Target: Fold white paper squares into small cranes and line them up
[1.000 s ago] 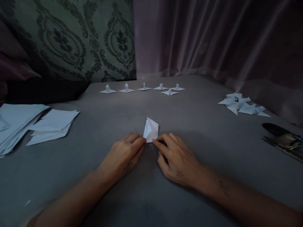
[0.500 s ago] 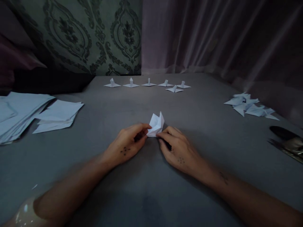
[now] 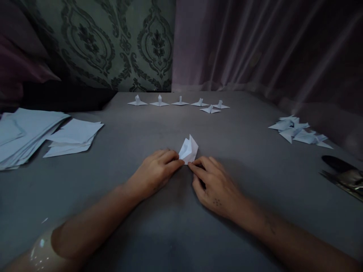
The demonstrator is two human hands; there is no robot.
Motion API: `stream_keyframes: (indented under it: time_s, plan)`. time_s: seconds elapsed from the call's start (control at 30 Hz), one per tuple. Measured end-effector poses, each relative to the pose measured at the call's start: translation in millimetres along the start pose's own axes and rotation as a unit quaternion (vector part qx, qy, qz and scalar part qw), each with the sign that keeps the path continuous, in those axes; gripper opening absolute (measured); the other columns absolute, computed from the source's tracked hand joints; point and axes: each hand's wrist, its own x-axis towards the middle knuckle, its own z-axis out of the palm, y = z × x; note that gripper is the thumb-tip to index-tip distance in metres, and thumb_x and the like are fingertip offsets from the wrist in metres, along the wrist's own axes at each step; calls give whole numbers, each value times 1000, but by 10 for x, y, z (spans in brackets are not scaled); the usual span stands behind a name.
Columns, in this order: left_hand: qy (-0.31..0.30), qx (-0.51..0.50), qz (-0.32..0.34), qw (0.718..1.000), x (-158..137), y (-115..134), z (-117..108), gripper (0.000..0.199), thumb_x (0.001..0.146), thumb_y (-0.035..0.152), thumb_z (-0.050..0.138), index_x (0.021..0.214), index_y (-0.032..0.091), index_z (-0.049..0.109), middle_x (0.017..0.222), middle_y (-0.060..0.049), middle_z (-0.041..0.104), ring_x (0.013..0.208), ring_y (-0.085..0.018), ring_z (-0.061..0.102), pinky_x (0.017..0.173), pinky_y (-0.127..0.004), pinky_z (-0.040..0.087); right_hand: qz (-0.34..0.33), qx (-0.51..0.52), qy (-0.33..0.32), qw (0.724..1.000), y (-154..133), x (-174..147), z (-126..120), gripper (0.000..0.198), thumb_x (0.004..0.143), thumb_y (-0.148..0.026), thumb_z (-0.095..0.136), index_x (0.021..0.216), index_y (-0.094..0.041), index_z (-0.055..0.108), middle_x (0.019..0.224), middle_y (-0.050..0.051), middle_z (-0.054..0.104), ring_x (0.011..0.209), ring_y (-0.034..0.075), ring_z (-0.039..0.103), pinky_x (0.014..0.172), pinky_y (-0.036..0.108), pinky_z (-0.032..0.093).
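A small, partly folded white paper piece [image 3: 189, 149] stands on the grey surface [image 3: 181, 234] in the middle of the view. My left hand [image 3: 154, 173] pinches its near left edge with the fingertips. My right hand [image 3: 214, 185] pinches its near right edge, palm down on the surface. The upper flaps of the paper stand up and apart, away from my fingers.
Several finished folded paper figures [image 3: 178, 102] stand in a row at the far edge. A heap of folded pieces [image 3: 297, 130] lies at the right. Stacks of flat white sheets [image 3: 72, 136] lie at the left. Dark scissors [image 3: 344, 175] rest at the right edge. Curtains hang behind.
The paper's flaps opened wider and then drew partly together between my fingertips. My left hand rolled back palm down. The view shifted slightly.
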Motion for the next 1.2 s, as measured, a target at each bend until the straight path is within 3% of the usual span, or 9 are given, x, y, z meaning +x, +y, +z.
stream_keyframes:
  time_s: [0.13,0.33,0.53,0.9,1.07,1.2]
  plan:
    - [-10,8,13,1000,1,5,-9,24,94,18,41,104,18,62,95,-7,61,86,-18,57,76,-32,49,12,-2,-10,1000,-19,-9,-5,37,85,-14,43,117,-12,61,97,11,58,94,24,52,86,43,47]
    - [-22,-55,-20,998,7,4,-28,25,92,16,42,104,18,63,94,-7,60,86,-17,57,76,-31,50,39,21,9,999,-21,-27,2,32,84,-10,43,108,-15,64,97,10,58,93,22,53,84,39,50]
    - [-25,-85,-24,996,4,-9,-25,25,92,16,41,104,19,63,94,-7,60,86,-17,57,76,-30,49,9,-10,9,1000,-19,-18,-1,31,83,-11,44,107,-13,64,98,11,60,94,24,53,85,42,48]
    - [-48,-137,-2,989,-6,-134,-59,27,93,17,40,103,18,65,97,-7,62,90,-16,58,78,-28,48,-2,-49,-47,998,-69,25,-39,39,87,-21,43,122,-11,58,97,13,56,89,24,49,80,42,45]
    - [-82,-164,-43,982,6,-212,-163,24,82,8,47,89,17,68,98,-5,62,86,-15,60,80,-26,47,-19,-72,-65,995,-103,49,-57,41,88,-24,42,125,-13,56,97,13,55,89,24,49,80,41,44]
    - [-64,-159,-101,980,23,-227,-211,21,75,6,48,78,15,67,90,-4,63,73,-12,59,69,-23,46,-22,-88,-83,992,-152,100,-91,40,89,-26,43,125,-16,57,95,12,55,87,23,49,77,38,43]
